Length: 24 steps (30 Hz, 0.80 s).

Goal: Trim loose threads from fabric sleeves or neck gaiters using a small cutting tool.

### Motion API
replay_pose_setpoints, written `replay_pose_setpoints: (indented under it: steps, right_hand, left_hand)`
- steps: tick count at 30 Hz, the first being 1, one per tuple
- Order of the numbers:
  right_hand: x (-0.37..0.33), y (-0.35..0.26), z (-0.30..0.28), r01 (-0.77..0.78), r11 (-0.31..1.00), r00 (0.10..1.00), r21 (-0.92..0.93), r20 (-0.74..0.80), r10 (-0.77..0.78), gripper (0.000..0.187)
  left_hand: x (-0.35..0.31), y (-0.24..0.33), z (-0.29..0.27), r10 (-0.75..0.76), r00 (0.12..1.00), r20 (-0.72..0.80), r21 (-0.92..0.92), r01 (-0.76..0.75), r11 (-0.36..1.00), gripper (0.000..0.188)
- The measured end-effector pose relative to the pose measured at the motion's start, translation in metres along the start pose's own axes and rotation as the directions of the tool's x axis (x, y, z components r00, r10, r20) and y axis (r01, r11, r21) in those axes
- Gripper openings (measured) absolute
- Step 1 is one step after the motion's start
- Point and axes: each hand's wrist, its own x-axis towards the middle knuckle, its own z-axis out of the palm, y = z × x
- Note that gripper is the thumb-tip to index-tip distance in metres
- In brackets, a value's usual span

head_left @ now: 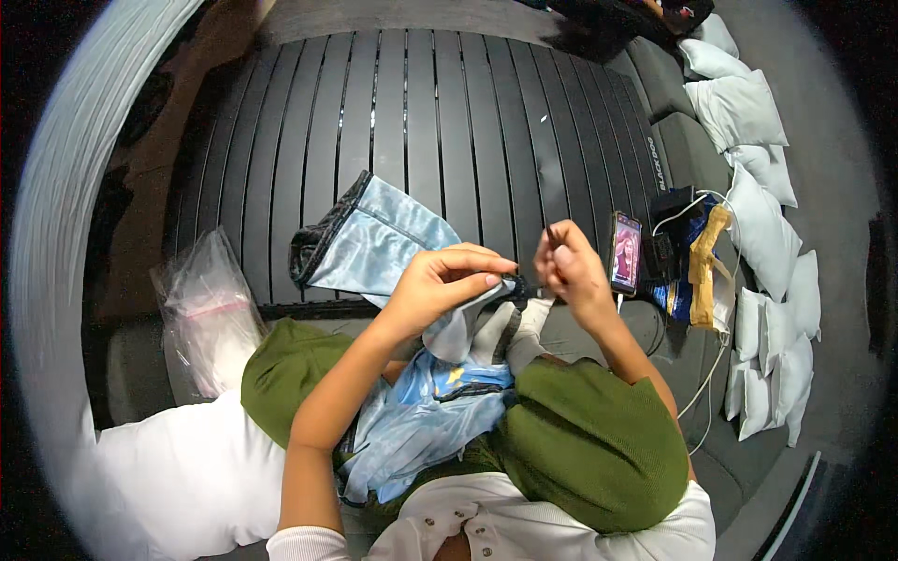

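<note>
Light blue, satiny cloth (pixel 393 229) with a dark, fuzzy trim lies partly on the near edge of the table and runs down into my lap, where more of it bunches up between my knees with a yellow patch showing. My left hand (pixel 435 288) pinches a dark-trimmed edge of this cloth between thumb and fingers. A little to the right and apart from it, my right hand (pixel 575 271) is raised with its fingertips pressed together. Motion blurs those fingertips, and whatever they hold is too small to make out.
A black slatted table (pixel 449 122) stretches ahead. On the right, a phone (pixel 625 252) with a lit screen stands beside a blue and yellow bag (pixel 708 257) and white cables. A clear plastic bag (pixel 213 309) sits at left. White cushions (pixel 762 215) line the right side.
</note>
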Motion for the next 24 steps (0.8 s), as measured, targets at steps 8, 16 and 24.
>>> replay_pose_setpoints:
  steps: [8, 16, 24]
  right_hand:
    - [-0.003, -0.027, -0.006, 0.151, 0.66, 0.984, -0.736, 0.173, -0.032, 0.029]
    - [0.0, -0.026, 0.0, -0.016, 0.697, 0.984, -0.717, 0.111, 0.137, 0.035]
    - [0.005, -0.021, 0.007, 0.084, 0.552, 0.99, -0.83, 0.132, 0.048, 0.039]
  left_hand:
    - [0.002, -0.005, -0.004, 0.078, 0.989, -0.122, 0.021, -0.076, 0.997, 0.022]
    - [0.006, -0.013, -0.007, 0.142, 0.982, -0.125, 0.121, -0.127, 0.984, 0.024]
    - [0.009, -0.023, -0.011, 0.185, 0.977, -0.101, 0.238, -0.157, 0.958, 0.027]
